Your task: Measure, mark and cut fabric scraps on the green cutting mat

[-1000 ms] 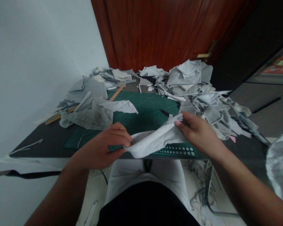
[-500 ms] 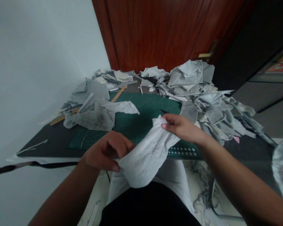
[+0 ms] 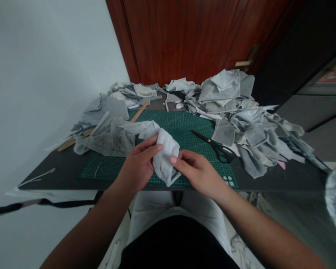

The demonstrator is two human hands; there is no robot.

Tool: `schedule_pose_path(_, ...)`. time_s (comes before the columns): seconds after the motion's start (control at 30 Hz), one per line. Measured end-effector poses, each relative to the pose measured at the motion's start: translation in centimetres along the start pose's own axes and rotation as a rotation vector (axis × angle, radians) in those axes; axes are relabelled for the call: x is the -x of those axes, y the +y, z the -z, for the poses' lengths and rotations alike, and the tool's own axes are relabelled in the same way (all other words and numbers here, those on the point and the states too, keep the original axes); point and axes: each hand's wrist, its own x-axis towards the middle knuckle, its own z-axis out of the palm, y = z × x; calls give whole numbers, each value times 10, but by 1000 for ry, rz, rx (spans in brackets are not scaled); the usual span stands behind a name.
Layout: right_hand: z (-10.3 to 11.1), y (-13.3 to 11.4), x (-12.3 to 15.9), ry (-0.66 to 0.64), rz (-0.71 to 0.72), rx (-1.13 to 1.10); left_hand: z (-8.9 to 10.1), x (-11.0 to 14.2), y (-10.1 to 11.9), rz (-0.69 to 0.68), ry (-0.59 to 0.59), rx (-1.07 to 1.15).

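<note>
A white piece of fabric, folded into a small bundle, is held up between both hands above the cutting mat's near part. My left hand pinches its left side, thumb on top. On its lower right edge, my right hand is closed with the thumb pressed on the cloth. Black scissors lie on the green cutting mat, right of my right hand. Behind my left hand, another white fabric strip stretches over the mat. Fingers under the bundle are partly hidden.
Grey and white fabric scraps are heaped at the back and right of the dark table. More grey fabric lies at left, over a wooden ruler. A wall borders the left, and a wooden door stands behind.
The fabric was stretched long between my hands and is now folded small. My left hand rose forward, my right hand came left and nearer, and the scissors are uncovered.
</note>
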Motion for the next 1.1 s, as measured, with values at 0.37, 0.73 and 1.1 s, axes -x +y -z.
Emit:
schedule_pose_path(0.37,-18,-5,-6,6,-135,-820,-3,10,0,55,-8,66)
schedule_pose_path(0.73,8,-17,5,-111,-138,-914,1,12,11,101,-49,177)
schedule_pose_path(1.1,19,-16,8,-52,-248,-790,4,14,20,172,-10,156)
